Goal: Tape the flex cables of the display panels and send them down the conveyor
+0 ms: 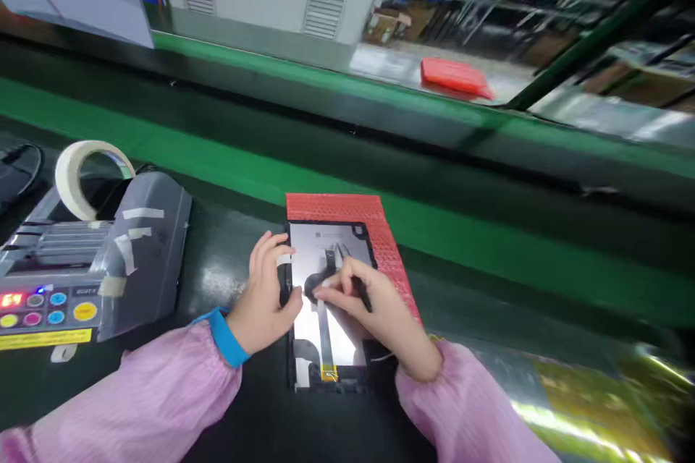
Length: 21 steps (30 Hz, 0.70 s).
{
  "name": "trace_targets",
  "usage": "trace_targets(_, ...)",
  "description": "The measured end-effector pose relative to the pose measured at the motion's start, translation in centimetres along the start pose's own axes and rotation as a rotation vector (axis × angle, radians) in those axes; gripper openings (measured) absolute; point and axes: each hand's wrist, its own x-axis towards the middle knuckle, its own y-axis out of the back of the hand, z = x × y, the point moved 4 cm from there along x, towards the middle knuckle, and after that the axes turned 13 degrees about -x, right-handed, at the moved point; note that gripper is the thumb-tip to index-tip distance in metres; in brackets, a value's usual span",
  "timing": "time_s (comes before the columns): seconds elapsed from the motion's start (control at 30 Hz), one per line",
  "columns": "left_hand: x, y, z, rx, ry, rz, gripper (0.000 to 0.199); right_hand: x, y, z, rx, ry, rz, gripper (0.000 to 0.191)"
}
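Observation:
A flat panel point(342, 340) with a silvery back and black frame lies partly on a red bubble-wrap sheet point(391, 246). Down its middle runs a dark flex cable point(324, 333) with a yellow patch at the lower end. My left hand point(268, 300), with a blue band at the wrist, rests at the panel's left edge, fingers apart. Over the panel's middle, my right hand point(363, 293) holds dark tweezers point(361, 291), its thumb and index finger pinched at the cable. What lies between those fingertips is too small to make out.
On the left stands a grey tape dispenser point(157, 246) with coloured buttons and a roll of white tape point(70, 181). Yellow shiny film point(597, 405) lies at the lower right. A red packet point(456, 77) sits beyond the green ledge point(244, 69).

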Motion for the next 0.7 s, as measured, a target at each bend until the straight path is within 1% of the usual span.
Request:
trace_targets(0.17, -0.2, -0.4, 0.4, 0.039, 0.033, -0.043, 0.054, 0.3, -0.8, 0.3, -0.056, 0.018, 0.006, 0.047)
trace_targets(0.33, -0.1, -0.6, 0.8, 0.109, 0.035, -0.095, 0.059, 0.1, -1.1, 0.4, -0.034, 0.020, 0.015, 0.045)
trace_targets(0.57, 0.1, -1.1, 0.6, 0.207, 0.035, -0.094, 0.053, 0.1, -1.5, 0.5, -0.020, 0.014, 0.043, 0.043)
trace_targets(0.7, 0.1, -1.2, 0.4, 0.223, 0.044, -0.089, 0.055, 0.3, -1.7, 0.7, -0.021, 0.015, 0.061, 0.040)
